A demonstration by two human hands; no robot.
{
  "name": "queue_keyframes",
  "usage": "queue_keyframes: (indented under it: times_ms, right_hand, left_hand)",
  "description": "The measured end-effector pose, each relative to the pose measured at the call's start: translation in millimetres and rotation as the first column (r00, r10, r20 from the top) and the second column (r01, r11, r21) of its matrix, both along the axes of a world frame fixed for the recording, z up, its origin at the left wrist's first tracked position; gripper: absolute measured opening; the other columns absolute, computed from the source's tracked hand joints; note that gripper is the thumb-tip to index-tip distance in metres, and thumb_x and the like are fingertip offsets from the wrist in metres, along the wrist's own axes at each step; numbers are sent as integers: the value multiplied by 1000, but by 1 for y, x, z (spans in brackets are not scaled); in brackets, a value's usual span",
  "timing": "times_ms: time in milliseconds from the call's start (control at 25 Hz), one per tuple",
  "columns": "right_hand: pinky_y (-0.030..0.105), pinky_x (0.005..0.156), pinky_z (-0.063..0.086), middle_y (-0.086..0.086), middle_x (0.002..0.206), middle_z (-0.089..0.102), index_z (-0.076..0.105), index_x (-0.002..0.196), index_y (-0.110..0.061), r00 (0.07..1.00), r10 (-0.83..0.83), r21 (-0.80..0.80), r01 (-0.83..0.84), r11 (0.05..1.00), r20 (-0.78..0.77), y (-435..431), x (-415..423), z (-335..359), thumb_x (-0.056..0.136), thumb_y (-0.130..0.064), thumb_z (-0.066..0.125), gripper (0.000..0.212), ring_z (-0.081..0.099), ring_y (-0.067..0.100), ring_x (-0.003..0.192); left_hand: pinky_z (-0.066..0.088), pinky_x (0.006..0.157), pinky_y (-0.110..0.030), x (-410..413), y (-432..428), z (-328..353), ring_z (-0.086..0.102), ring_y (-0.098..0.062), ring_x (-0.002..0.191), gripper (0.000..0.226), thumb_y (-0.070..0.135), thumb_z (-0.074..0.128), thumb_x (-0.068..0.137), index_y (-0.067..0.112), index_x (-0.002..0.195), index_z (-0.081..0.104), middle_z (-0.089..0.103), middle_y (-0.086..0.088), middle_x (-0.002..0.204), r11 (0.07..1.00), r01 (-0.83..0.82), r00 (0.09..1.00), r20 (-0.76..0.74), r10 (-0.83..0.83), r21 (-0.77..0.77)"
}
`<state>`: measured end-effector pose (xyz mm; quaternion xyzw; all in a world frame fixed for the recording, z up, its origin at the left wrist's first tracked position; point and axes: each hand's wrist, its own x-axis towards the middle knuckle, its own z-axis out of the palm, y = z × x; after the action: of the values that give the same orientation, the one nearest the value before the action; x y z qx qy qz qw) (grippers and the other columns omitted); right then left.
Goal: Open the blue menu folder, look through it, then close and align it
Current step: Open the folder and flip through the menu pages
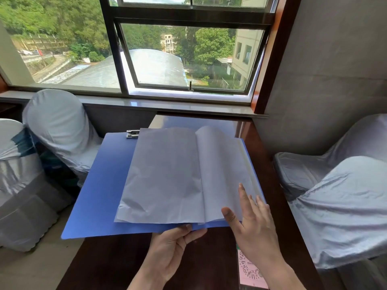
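The blue menu folder [100, 189] lies open on the dark wooden table [117, 266], its left cover hanging over the table's left edge. Pale translucent pages [165, 176] are spread across it, with a metal clip [132, 133] at the top. My left hand [171, 250] grips the folder's near edge at the spine, fingers underneath. My right hand [253, 222] rests flat with fingers apart on the lower corner of the right-hand pages [222, 170], thumb on the sheet.
Chairs in grey-white covers stand at the left [56, 130] and right [343, 206] of the table. A pink card with a QR code [249, 271] lies near the right front. A window sill [167, 106] runs behind the table.
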<state>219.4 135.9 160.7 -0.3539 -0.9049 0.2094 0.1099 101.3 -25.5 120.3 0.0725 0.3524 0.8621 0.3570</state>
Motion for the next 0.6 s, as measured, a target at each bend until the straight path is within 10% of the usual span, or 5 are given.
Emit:
queue_keyframes:
  times_ms: [200,400,600]
  right_hand:
    - [53,120,26,3,161,32,17,156,-30,988,-57,-107,42,993,-142,-9,-13,1,75,-79,39,97,21,27,150]
    - [60,111,37,-6,126,68,73,115,-20,916,-2,-57,-23,998,-401,-18,-19,0,83,-42,72,39,46,24,134]
    - [59,122,8,-13,162,28,67,107,-57,909,113,-96,-165,982,-401,-25,-20,5,80,-62,60,28,11,19,152]
  left_hand:
    - [62,70,-51,1,-1,-1,71,-44,100,55,-20,59,74,8,120,64,74,-20,112,1000,1,1000,13,0,-16]
    - [62,71,-52,2,-4,-1,70,-45,104,55,-20,59,74,16,114,70,73,-18,115,1000,-3,1000,2,3,-13]
    - [62,71,-51,3,-5,-5,67,-48,108,60,-19,59,77,14,128,60,68,-24,124,999,33,999,4,-33,-38]
